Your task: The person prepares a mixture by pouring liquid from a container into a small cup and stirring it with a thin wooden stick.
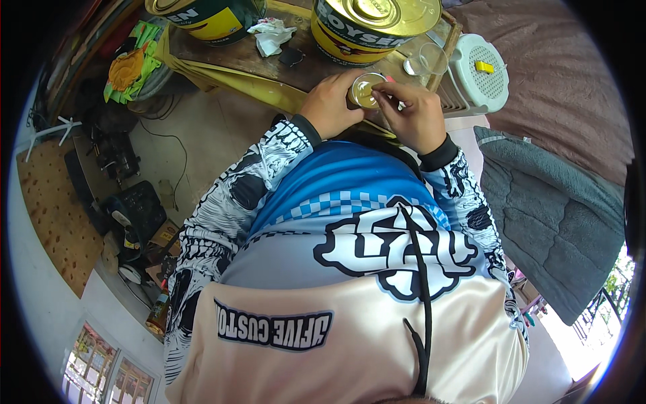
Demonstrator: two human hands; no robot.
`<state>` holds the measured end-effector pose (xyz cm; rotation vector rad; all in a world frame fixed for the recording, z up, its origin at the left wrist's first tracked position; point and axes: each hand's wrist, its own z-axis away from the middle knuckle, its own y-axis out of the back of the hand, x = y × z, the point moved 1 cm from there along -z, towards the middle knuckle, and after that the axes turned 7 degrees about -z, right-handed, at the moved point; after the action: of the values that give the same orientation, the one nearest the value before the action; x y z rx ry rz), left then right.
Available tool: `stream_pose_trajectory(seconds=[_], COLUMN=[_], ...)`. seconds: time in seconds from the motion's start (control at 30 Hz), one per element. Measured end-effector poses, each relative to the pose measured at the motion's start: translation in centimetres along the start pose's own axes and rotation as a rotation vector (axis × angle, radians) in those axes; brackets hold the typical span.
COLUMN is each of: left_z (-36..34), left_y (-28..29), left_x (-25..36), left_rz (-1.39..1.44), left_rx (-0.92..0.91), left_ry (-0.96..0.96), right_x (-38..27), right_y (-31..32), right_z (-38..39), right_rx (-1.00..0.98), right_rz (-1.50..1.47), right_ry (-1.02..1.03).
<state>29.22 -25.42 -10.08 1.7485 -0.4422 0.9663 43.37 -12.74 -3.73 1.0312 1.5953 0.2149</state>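
My left hand [330, 109] is wrapped round a small clear plastic cup [364, 98] near the front edge of the wooden table. The cup seems to have a pale yellowish content, with light glinting off it. Over its rim my right hand [420, 116] pinches thumb and fingers together. Whatever those fingers hold is too small to make out. Another clear cup [433, 59] stands on the table to the right, beyond my right hand. Just past the held cup is a large gold-lidded can [343, 42] with a black and yellow label.
A second can [222, 25], crumpled white tissue [271, 37] and a small dark square [291, 57] are on the table [235, 57]. At right stand a white container with a perforated lid [479, 74] and a grey blanket [552, 209]. Left are a bin [165, 84] and dark machines [138, 209].
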Motion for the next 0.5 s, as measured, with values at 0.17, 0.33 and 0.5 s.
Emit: stream_pose_trajectory(seconds=[0.17,0.33,0.5], left_z=[0.1,0.0,-0.1], left_y=[0.1,0.2,0.1], left_x=[0.1,0.2,0.4], left_rz=[-0.005,0.004,-0.006], left_rx=[0.020,0.016,0.019], left_ry=[-0.027,-0.039,-0.026], right_x=[0.2,0.4,-0.1], right_y=[-0.1,-0.1,2.4], right_z=[0.5,1.3,1.9], right_rx=[0.205,0.273,0.427], right_rz=[0.109,-0.072,-0.201], right_ry=[-0.098,-0.294,-0.380])
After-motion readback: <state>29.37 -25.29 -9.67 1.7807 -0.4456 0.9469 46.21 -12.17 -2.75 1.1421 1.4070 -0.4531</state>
